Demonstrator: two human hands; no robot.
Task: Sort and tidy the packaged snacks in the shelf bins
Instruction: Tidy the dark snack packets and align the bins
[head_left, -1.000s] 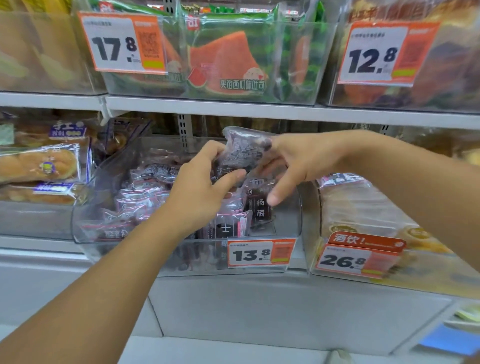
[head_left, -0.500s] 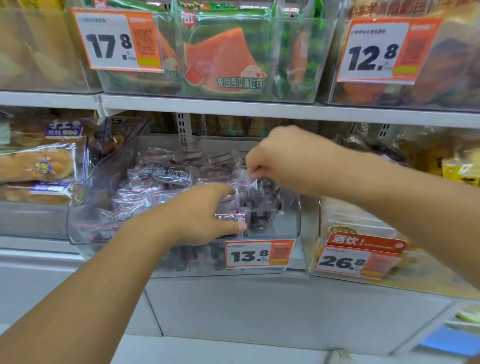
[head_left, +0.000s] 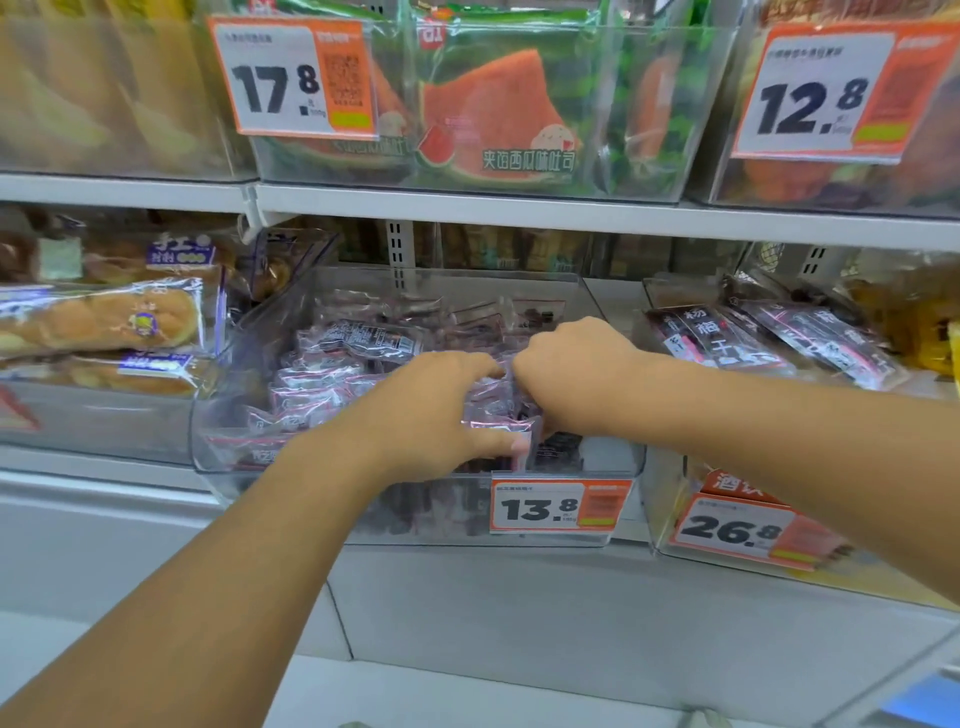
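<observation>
A clear plastic bin (head_left: 291, 483) tagged 13.8 sits on the middle shelf, holding several dark purple snack packets (head_left: 363, 340) with pink edges. Both hands are inside it at the front right. My left hand (head_left: 431, 415) lies flat over the packets, thumb stretched along the front wall against an upright packet (head_left: 498, 410). My right hand (head_left: 576, 374) is curled into a fist on the top of that same packet, its fingertips hidden. More packets of the same kind (head_left: 727, 338) lie on top of the bin to the right.
Bread loaves (head_left: 104, 322) fill the bin to the left. To the right stands a bin tagged 26.8 (head_left: 727, 535). The shelf above (head_left: 519, 213) carries watermelon toast bags (head_left: 498, 114) and bins tagged 17.8 and 12.8. A white shelf ledge runs below.
The packet held up between both hands a second ago has been brought down into the front right of the bin. Both hands dropped with it and now press on the packets.
</observation>
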